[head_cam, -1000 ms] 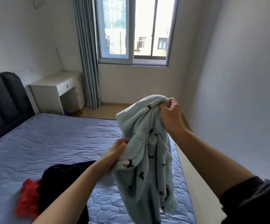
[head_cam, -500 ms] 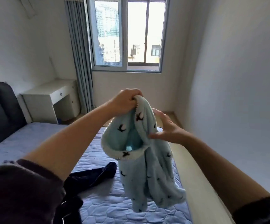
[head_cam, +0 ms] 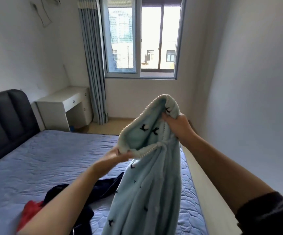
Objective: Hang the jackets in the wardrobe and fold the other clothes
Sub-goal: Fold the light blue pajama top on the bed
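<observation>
1. the right hand (head_cam: 178, 128), right of centre, grips the top edge of a light blue fleece garment (head_cam: 147, 189) printed with small black birds, fingers curled into the cloth.
2. the left hand (head_cam: 118, 155), blurred at centre, pinches the garment's white-trimmed rim lower down; the opening gapes between the two hands.
3. the rest of the garment hangs to the bottom edge of the frame, above the bed (head_cam: 52, 158).
4. a dark navy garment (head_cam: 106, 186) lies crumpled on the bed at lower centre, partly behind the left forearm; a red cloth (head_cam: 30, 210) lies beside it at lower left.
5. a dark headboard (head_cam: 5, 119) stands at the left, with a white table (head_cam: 64, 106), a curtain (head_cam: 93, 65) and a window (head_cam: 140, 41) beyond.
</observation>
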`<action>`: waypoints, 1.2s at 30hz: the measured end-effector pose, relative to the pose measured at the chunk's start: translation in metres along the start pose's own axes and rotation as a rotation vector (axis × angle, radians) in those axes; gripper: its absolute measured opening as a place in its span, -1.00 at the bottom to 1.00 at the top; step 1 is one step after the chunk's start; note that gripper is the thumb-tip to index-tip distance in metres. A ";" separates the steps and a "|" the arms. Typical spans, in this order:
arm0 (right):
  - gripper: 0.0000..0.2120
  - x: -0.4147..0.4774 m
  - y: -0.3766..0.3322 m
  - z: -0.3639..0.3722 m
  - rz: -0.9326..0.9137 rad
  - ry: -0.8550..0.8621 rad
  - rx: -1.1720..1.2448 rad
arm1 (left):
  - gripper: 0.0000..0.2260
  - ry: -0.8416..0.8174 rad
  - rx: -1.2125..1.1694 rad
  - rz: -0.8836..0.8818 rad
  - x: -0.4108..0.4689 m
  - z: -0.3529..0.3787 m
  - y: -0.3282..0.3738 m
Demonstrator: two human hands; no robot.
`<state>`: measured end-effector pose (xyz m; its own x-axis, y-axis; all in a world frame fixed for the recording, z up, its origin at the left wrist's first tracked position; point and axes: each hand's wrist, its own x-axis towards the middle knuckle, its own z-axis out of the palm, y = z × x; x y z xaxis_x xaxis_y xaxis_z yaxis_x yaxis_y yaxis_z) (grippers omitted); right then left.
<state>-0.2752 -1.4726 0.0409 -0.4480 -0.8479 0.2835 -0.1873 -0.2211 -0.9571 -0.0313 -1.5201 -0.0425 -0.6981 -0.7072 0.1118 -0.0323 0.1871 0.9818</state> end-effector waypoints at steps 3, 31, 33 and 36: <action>-0.95 0.000 -0.007 0.014 0.015 -0.049 0.045 | -0.55 -0.092 0.360 -0.183 0.004 0.007 -0.029; -0.53 -0.021 -0.049 -0.092 0.143 -0.662 -0.501 | -0.73 -0.245 0.980 -0.109 0.071 -0.013 0.134; -0.58 -0.021 -0.043 -0.082 0.103 -0.569 -0.452 | -0.79 -0.165 1.058 -0.080 0.073 -0.015 0.127; -0.72 -0.019 -0.036 -0.072 0.119 -0.482 -0.106 | -0.94 0.014 0.776 0.033 0.066 -0.024 0.126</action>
<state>-0.3226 -1.4139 0.0747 -0.0221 -0.9958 0.0889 -0.2582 -0.0802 -0.9628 -0.0639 -1.5597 0.0928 -0.6983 -0.7007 0.1463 -0.5072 0.6286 0.5896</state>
